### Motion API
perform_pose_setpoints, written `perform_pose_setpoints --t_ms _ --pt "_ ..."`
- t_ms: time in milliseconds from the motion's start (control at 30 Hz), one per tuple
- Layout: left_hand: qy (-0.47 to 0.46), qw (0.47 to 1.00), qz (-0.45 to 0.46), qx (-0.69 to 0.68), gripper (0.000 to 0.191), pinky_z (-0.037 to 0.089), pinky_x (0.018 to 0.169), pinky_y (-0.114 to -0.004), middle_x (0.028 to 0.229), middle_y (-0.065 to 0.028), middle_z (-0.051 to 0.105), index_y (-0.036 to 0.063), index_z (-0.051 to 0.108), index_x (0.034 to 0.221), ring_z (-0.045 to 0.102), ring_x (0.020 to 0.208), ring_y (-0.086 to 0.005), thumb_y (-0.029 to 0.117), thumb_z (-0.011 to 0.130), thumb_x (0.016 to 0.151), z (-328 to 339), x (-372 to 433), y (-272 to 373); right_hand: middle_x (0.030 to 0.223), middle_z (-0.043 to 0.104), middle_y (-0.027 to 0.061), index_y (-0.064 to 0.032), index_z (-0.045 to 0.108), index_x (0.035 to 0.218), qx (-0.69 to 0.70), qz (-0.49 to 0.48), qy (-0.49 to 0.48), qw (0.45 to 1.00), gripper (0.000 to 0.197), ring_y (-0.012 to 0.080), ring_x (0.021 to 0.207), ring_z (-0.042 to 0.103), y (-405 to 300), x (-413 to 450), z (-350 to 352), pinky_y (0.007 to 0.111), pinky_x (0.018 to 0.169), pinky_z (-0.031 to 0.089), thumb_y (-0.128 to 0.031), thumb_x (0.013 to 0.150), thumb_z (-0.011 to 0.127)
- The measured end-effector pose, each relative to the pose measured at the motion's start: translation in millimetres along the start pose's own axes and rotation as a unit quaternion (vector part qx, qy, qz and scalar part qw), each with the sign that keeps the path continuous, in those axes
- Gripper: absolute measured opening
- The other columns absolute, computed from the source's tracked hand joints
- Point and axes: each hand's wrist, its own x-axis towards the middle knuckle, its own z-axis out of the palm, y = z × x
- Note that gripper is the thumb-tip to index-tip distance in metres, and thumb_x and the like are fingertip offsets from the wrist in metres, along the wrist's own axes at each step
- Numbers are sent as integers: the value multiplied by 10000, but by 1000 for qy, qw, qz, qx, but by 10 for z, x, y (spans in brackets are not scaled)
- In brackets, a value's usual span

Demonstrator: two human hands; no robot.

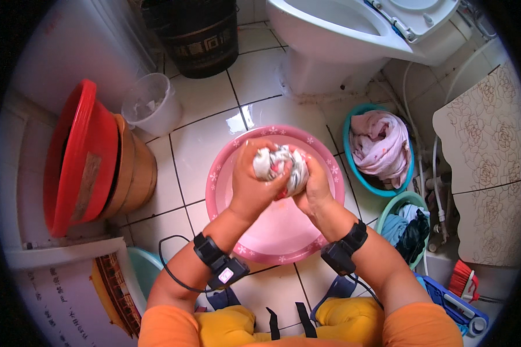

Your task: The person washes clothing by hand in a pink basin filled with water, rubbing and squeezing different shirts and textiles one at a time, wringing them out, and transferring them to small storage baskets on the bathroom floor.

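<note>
Bunched wet cloth (282, 167), white and grey with some red, is squeezed between both my hands above a pink basin (275, 259) with a white flower pattern round its rim. My left hand (254, 180) grips the cloth from the left, its thumb across the front. On the other side my right hand (314, 182) closes round it, its fingers partly hidden by the bundle. The basin stands on the tiled floor and holds what looks like water. A black strapped device sits on each of my forearms.
A teal basin (346, 167) with pink cloth and a green basin (384, 208) with blue and dark cloths stand right. A red basin (84, 152), wooden tub (134, 169) and translucent bucket (167, 112) are left. Behind stand a black bucket (204, 39) and a toilet (321, 65). A red brush (462, 277) lies lower right.
</note>
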Motion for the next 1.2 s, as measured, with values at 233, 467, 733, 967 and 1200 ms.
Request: perform_pose_setpoints --t_ms 233,467,733,967,1200 --pt "-106 963 176 176 428 450 720 -387 913 -100 569 131 583 935 536 848 -313 111 774 553 -97 -124 135 1005 644 106 -47 596 1042 2 164 -63 984 282 230 932 634 23 117 -278 381 841 521 -273 927 472" --pt "-199 953 170 151 377 445 665 -380 845 -65 551 130 589 893 552 765 -277 131 749 551 -98 -302 258 805 646 88 -49 622 856 -141 354 -84 921 205 206 718 645 12 146 -267 349 656 529 -223 880 515" --pt "-230 947 158 163 390 421 603 -362 801 -63 554 113 569 891 544 702 -266 165 763 556 -26 -512 66 785 662 152 -65 652 827 -713 62 -513 474 159 287 691 633 31 329 -207 371 639 491 -208 784 598" --pt "-269 946 123 131 395 444 655 -392 818 -75 554 117 568 911 562 753 -294 156 748 562 -29 -562 -96 807 669 132 -83 636 794 -739 147 -435 493 132 258 720 629 257 294 -505 351 650 487 -161 693 672" --pt "-195 922 259 212 288 459 684 -389 956 -55 585 155 579 875 572 811 -261 167 730 631 -256 -392 -15 971 659 111 -44 602 1028 -25 326 -42 944 313 206 843 649 141 73 -276 347 800 544 -293 945 432"
